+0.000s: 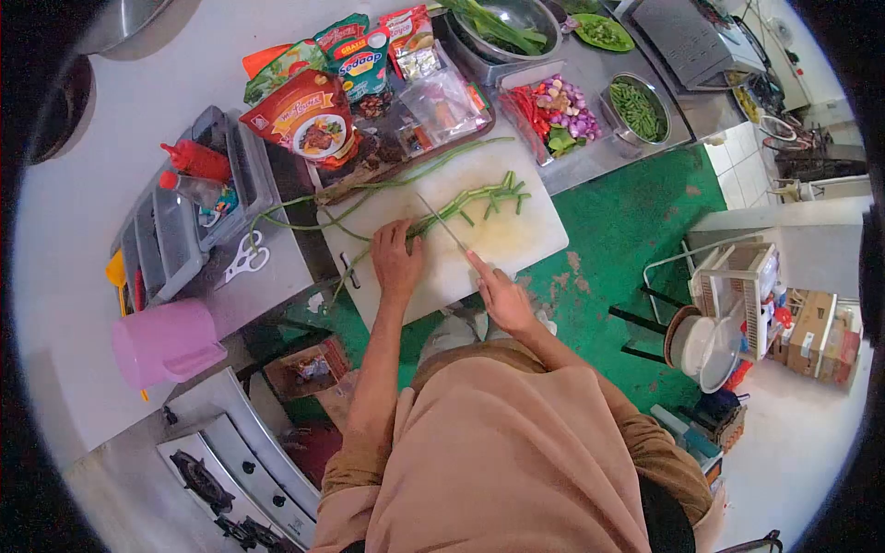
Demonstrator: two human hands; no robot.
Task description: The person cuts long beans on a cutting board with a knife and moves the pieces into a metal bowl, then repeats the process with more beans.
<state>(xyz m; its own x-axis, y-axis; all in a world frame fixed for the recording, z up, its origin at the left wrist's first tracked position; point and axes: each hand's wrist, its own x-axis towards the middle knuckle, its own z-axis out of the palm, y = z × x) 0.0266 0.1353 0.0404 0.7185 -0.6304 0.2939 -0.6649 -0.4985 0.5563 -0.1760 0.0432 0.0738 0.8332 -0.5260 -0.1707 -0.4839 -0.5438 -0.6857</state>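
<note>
A white cutting board (525, 235) lies on the counter before me. My left hand (398, 258) presses long green beans (346, 226) against its left part, fingers closed over the bundle. The uncut ends trail left past the board's edge. In my right hand (501, 297) is a knife (444, 221), its blade lying across the beans just right of my left fingers. Short cut pieces of bean (502, 194) rest on the board to the right of the blade.
Behind the board, a tray (479, 124) holds seasoning packets (304, 120). Chillies and shallots (558, 111), a bowl of cut beans (636, 109) and a bowl of greens (516, 23) stand at the back right. White scissors (247, 261) and a pink jug (161, 341) are at left.
</note>
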